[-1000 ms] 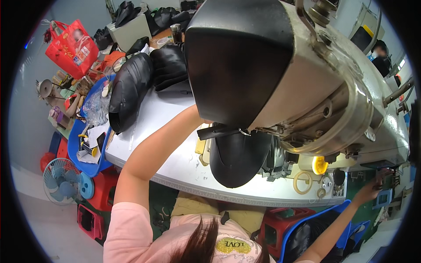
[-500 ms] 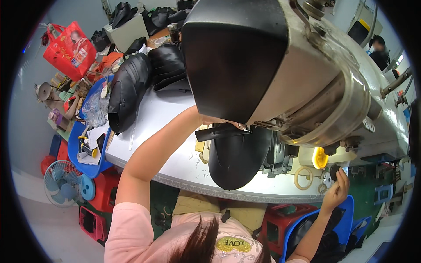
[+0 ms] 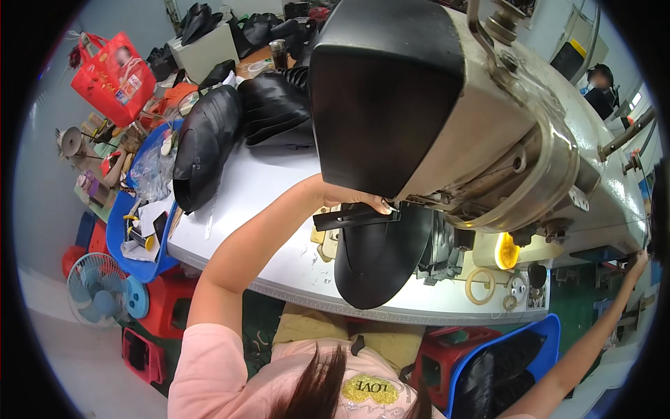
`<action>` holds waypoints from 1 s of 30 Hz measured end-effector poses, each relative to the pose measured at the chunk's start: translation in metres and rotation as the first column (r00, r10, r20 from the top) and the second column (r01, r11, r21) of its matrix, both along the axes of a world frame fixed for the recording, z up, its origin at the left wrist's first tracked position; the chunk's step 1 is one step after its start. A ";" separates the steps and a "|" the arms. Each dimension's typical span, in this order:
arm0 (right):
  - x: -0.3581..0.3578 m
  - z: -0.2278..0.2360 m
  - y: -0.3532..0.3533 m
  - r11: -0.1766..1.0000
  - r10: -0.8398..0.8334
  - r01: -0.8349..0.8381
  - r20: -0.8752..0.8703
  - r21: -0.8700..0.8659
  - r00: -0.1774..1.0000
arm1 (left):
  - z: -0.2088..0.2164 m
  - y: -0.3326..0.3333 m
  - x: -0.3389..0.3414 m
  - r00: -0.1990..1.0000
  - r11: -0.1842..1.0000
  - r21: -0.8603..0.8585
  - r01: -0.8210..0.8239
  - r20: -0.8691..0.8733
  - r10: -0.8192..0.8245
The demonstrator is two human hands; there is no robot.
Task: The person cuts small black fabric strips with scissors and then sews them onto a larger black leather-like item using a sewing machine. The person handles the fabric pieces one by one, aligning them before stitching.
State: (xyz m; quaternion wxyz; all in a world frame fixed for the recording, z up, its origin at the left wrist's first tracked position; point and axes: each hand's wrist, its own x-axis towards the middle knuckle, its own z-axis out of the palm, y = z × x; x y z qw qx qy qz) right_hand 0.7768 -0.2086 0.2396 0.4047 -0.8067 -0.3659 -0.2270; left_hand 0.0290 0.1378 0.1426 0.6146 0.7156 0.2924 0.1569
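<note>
Fan with blue blades (image 3: pixel 105 302), lower left of frame. Narrow flat black strip (image 3: pixel 342 221), centre; left hand (image 3: pixel 354 196) above, thumb at strip's right end, fingers mostly hidden, pinch cannot be told. Smooth black rounded leather-like piece (image 3: pixel 380 272) below, under black-and-cream machine head (image 3: pixel 387 98). Right hand (image 3: pixel 640 260), far right edge: state cannot be told.

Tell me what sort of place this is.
Probably a sewing workshop, perhaps for shoes or bags: a big sewing machine fills the middle, a black piece lies partly beneath it, and stacked black pieces sit on the white table.
</note>
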 end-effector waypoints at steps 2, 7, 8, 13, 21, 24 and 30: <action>0.051 0.014 -0.024 0.997 0.064 -0.069 -0.092 -0.047 0.994 | -0.014 0.006 -0.002 0.997 0.999 -0.048 0.015 0.074 -0.011; 0.014 -0.021 0.007 0.978 -0.156 0.149 0.035 0.147 0.987 | -0.020 0.009 -0.003 0.996 0.998 -0.068 0.008 0.094 -0.002; -0.015 -0.027 0.021 0.963 -0.174 0.182 -0.054 0.199 0.983 | -0.019 0.008 -0.004 0.997 0.997 -0.073 -0.003 0.082 0.009; -0.155 -0.038 0.039 0.830 -0.254 0.167 0.094 0.533 0.963 | -0.017 0.017 -0.001 0.995 0.992 -0.128 -0.014 0.097 0.026; -0.366 -0.083 0.063 0.803 -0.016 -0.003 0.026 0.596 1.000 | -0.028 0.022 0.000 0.922 0.879 -0.421 -0.223 0.201 0.331; -0.433 -0.133 0.077 0.748 0.349 -0.385 0.173 0.540 0.921 | -0.041 0.003 -0.007 0.929 0.880 -0.447 -0.157 0.236 0.285; -0.547 -0.197 0.148 0.391 0.842 -0.913 -0.446 0.118 0.303 | -0.091 -0.071 -0.047 0.863 0.914 -0.399 -0.068 0.437 0.255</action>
